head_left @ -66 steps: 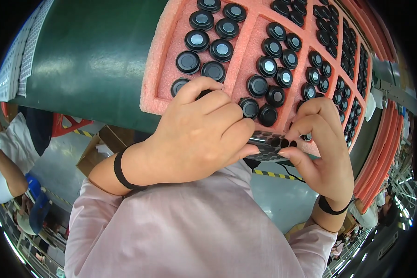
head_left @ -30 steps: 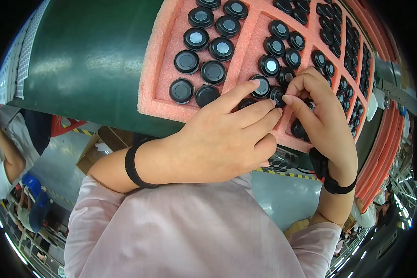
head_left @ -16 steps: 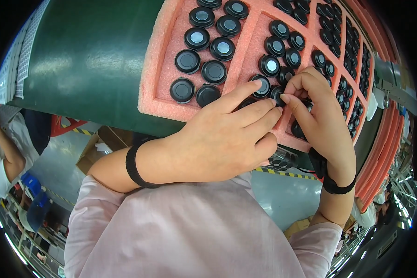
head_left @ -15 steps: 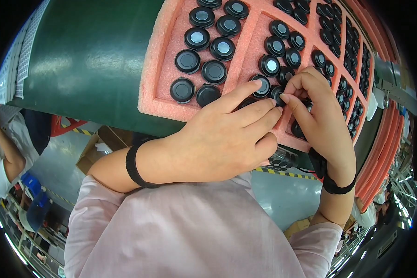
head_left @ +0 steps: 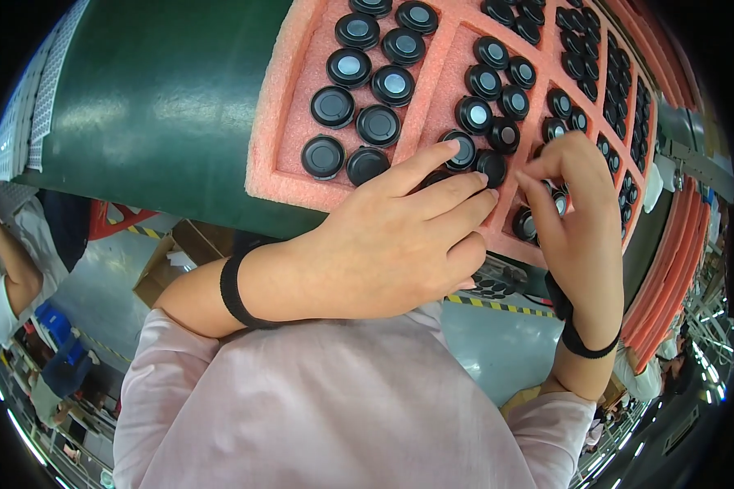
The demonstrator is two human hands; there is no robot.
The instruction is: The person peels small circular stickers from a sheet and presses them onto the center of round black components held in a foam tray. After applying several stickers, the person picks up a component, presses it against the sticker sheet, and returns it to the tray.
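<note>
Black round discs, some with a silver-grey centre, sit in rows in the compartments of a pink foam tray (head_left: 265,155). My left hand (head_left: 383,236) stretches its fingers over the near part of the second compartment. Its index fingertip rests on a disc with a pale centre (head_left: 462,153), and its middle fingertip touches the edge of an all-dark disc (head_left: 491,168). Just right of that dark disc is my right hand (head_left: 575,200), thumb and index fingertip brought together over the foam divider. Whatever they pinch, if anything, is too small to make out. A black band circles each wrist.
The tray lies on a green belt (head_left: 155,106). Pink foam sheets (head_left: 669,269) are stacked along the right. An open cardboard box (head_left: 200,248) stands below the belt's left side. At the far left another person's arm (head_left: 16,253) shows.
My right hand has drawn back to the right from the dark disc, uncovering it and several discs nearby. The left hand stays in place.
</note>
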